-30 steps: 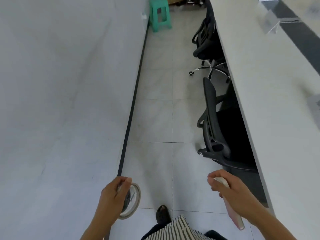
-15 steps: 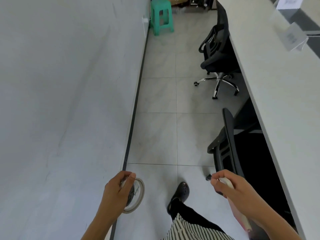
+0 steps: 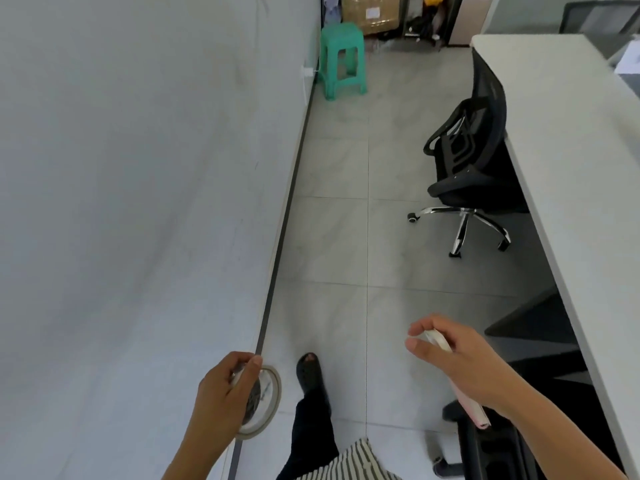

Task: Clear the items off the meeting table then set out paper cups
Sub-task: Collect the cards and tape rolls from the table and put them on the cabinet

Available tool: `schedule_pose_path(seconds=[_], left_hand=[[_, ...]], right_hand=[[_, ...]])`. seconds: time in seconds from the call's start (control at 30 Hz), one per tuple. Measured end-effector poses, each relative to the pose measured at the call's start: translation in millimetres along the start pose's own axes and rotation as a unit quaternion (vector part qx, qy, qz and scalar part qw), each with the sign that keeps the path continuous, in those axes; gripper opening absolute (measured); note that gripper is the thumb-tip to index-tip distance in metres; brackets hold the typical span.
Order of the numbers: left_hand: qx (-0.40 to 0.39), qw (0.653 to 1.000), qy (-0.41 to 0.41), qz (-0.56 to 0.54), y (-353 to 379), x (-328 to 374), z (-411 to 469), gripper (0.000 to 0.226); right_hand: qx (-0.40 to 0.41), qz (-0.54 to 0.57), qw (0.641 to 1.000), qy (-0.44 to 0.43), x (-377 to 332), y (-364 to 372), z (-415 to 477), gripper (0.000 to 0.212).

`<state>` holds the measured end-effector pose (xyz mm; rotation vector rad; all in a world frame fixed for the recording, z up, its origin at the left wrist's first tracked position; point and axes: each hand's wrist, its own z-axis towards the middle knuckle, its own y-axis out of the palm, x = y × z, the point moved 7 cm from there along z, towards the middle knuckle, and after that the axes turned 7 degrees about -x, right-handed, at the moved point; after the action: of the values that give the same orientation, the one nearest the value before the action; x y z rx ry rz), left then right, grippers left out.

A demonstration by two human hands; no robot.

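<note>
The left hand [image 3: 221,393] is near the bottom of the view, a bit left of the middle; its fingers and thumb are curled round a roll of tape [image 3: 274,407], a pale ring held on its edge above the floor [image 3: 332,237]; something dark sits by the ring under the fingers, and I cannot tell what it is; the right hand [image 3: 460,362] is near too, over on the right, and it holds a long thin thing [image 3: 475,412] that is white at the far end and pink at the near end; its fingers are curled over the top of this thing; what the thing is I cannot tell; both hands are in the air, well apart from each other; between them, lower down, is a foot in a black shoe [image 3: 310,374] on the grey tiles, and a bit of striped cloth [image 3: 349,462] at the very bottom; a big white wall [image 3: 138,202] fills the left side; a long white table [image 3: 571,168] runs along the right side, from near to far; a black chair [image 3: 474,157] on wheels is pushed in at the table, farther off; part of another black chair [image 3: 491,448] shows near, under the right arm; far away by the wall stands a green stool [image 3: 343,60]; behind it is a brown box [image 3: 372,10].
</note>
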<state>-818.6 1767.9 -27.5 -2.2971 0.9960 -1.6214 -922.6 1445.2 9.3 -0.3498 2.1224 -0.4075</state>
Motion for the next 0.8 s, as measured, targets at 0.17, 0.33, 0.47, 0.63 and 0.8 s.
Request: schedule_pose_path(seconds=[0.17, 0.33, 0.47, 0.63, 0.8], left_hand=[[-0.009, 1.000, 0.027, 0.008, -17.5, 54.6, 140.9, 0.012], [-0.047, 0.997, 0.061, 0.021, -35.1, 141.8, 269.7, 0.013], [-0.079, 0.993, 0.083, 0.026, -25.0, 206.2, 360.5, 0.013], [-0.099, 0.992, 0.071, 0.038, 10.6, 260.1, 475.0, 0.014], [-0.085, 0.994, 0.055, 0.030, 34.4, 328.9, 572.5, 0.014]], right_hand=[[0.027, 0.009, 0.999, 0.038, -19.7, -42.7, 97.1, 0.015], [0.072, 0.052, 0.995, 0.038, -74.3, -105.4, 171.9, 0.007], [0.112, 0.090, 0.988, 0.052, -88.0, -158.4, 231.7, 0.008], [0.105, 0.089, 0.987, 0.079, -81.9, -222.0, 330.6, 0.006], [0.086, 0.092, 0.989, 0.076, -97.4, -317.1, 443.6, 0.009]])
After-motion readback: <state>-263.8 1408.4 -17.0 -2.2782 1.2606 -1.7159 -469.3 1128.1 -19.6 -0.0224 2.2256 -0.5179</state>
